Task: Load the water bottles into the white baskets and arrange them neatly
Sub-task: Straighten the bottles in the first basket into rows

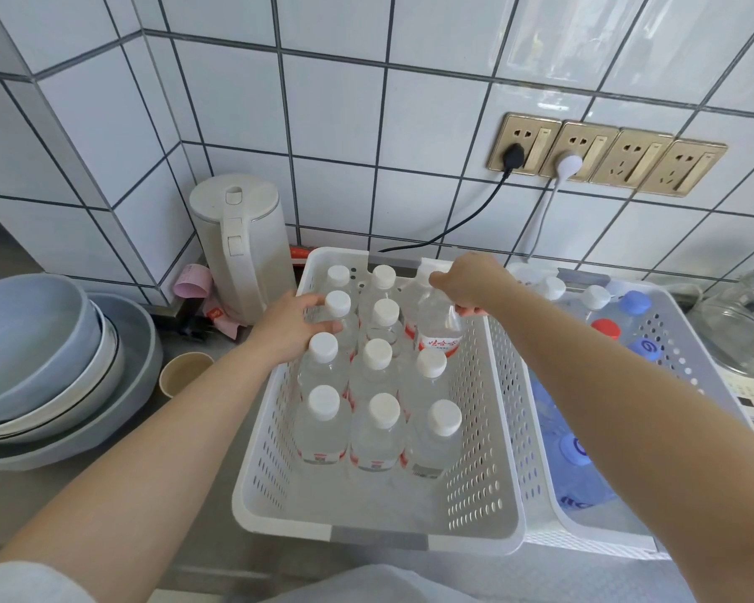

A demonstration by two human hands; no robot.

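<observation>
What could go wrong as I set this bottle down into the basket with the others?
1. The right hand holds the tilted bottle by its top; lowered at that slant, it may knock the upright white-capped bottle in front of it.
2. The left hand grips only one bottle, so neighbours could still topple in a chain.
3. The front of the white basket is bare, so the rows could slide forward.

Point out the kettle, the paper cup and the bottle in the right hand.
kettle (236, 237), head view, on its handle.
paper cup (183, 373), head view, on its inside.
bottle in the right hand (437, 324), head view, on its clear body.
</observation>
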